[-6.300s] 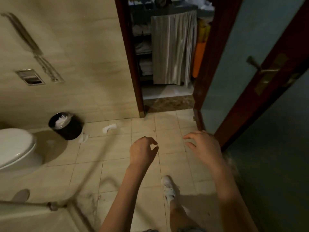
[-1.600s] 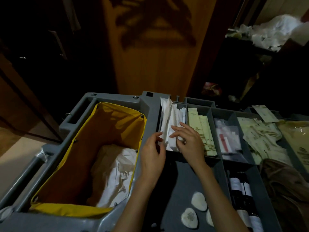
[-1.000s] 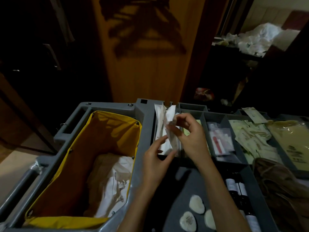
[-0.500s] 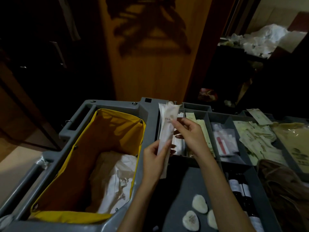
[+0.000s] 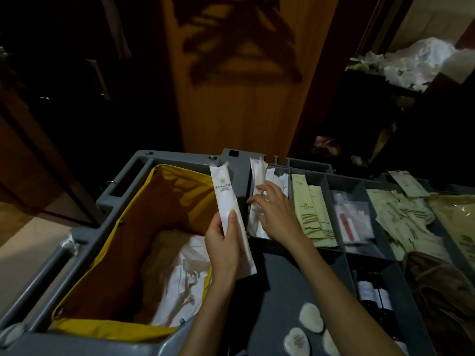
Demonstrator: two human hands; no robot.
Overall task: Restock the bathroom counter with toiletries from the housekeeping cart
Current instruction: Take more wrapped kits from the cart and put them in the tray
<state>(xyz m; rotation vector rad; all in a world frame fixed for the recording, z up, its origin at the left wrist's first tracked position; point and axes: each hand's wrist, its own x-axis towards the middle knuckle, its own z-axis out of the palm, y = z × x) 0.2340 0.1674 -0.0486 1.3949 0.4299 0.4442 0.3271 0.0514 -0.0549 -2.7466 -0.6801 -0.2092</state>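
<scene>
Cart (image 5: 180,156) top, dim light. Long white packet (image 5: 228,201) is gripped by L hand (image 5: 222,242), thumb across its front, and held tilted betw. yellow bag (image 5: 164,201) and tray. R hand (image 5: 275,211) is laid, fingers spread, on white packets (image 5: 258,173) stacked in leftmost compartment, nothing clasped. Pale green packets (image 5: 308,209) are stored in next compartment.

The long white sachet (image 5: 226,201) carries a round gold emblem above a row of dark Chinese characters, too small to read surely. Print on the pale green sachets (image 5: 308,209), heart-shaped soaps (image 5: 297,341) and bottle labels (image 5: 366,291) is illegible
</scene>
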